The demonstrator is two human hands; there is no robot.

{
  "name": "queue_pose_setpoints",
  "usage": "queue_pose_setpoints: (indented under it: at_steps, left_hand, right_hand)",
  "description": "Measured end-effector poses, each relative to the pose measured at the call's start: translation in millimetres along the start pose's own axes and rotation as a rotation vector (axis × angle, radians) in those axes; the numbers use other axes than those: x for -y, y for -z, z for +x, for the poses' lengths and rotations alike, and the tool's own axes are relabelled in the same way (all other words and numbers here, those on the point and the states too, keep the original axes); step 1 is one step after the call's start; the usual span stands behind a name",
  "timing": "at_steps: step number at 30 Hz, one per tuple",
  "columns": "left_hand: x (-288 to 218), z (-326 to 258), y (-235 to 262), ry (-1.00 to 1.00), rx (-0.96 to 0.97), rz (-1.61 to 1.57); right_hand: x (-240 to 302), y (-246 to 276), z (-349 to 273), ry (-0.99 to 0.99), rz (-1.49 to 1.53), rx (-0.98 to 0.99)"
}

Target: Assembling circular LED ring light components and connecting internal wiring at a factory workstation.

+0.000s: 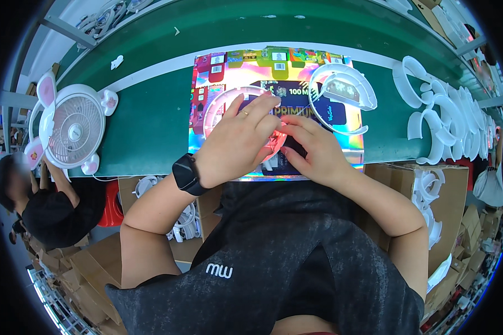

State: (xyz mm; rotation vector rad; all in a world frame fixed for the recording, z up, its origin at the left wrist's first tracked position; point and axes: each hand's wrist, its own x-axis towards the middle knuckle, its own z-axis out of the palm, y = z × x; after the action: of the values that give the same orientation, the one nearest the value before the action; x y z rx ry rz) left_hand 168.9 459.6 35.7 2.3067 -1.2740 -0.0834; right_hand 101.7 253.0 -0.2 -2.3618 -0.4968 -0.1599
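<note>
A round white plastic ring [211, 114], tinted pink by a glow, lies on a shiny printed sheet [207, 142]. My left hand [237, 139] covers much of it, fingers bent and closed over its far and right side. From the right, my right hand [313, 146] grips the ring's near right edge between thumb and fingers; the exact contact is partly hidden by the fingers. Beside my right hand lies a second white plastic part [369, 96], a curved frame with a thin arm and a clear panel.
On the left stands a white fan [75, 128] with rabbit ears. Several curved white plastic parts [447, 120] line the green bench [145, 123] at right. Cardboard boxes [450, 195] with white parts stand below the bench edge. A person in black [53, 209] sits at far left.
</note>
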Motion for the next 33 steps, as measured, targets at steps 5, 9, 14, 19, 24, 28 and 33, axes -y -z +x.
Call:
queue_pose_setpoints:
  at_steps: [5,9,14,19,24,28,33]
  left_hand:
    - [9.0,8.4,-13.1,-0.21,-0.046,0.148]
    - [13.5,9.3,-14.9,0.06,-0.025,-0.672]
    - [15.3,11.8,-19.7,0.287,-0.02,-1.02]
    - [6.7,19.5,-19.5,0.248,-0.053,-0.665]
    - [5.6,23.8,-16.0,0.125,-0.115,-0.287]
    - [2.0,22.8,-14.9,0.146,-0.152,-0.058]
    - [6.8,21.2,-18.6,0.152,-0.152,-0.05]
  right_hand:
    - [7.5,-0.8,-9.5,-0.105,0.191,-0.223]
    - [5.5,1.8,-12.8,-0.09,0.166,-0.275]
    - [11.8,-12.4,-15.3,-0.208,0.338,-0.246]
    - [6.9,-18.4,-22.4,-0.267,0.357,-0.333]
    - [14.7,-22.5,-13.4,-0.3,0.269,-0.365]
    - [16.6,-23.5,-7.7,-0.317,0.186,-0.37]
    - [14.9,-24.5,-4.2,-0.352,0.171,-0.355]
